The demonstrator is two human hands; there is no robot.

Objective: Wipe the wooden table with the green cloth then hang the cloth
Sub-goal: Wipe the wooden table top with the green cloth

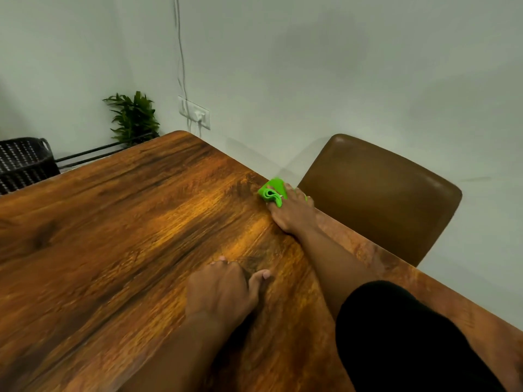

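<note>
Right hand [293,212] grip closed on green cloth [272,192], table [127,222] edge; left hand [223,290] loose, empty.

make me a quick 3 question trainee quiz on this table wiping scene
1. Which of the hands presses the bright green cloth on the wooden table?
2. True or false: the left hand rests bare on the tabletop.
3. What stands beyond the table edge nearest the cloth: A) brown chair B) black woven basket C) green leafy plant?

Key: 1. right hand; 2. true; 3. A
</note>
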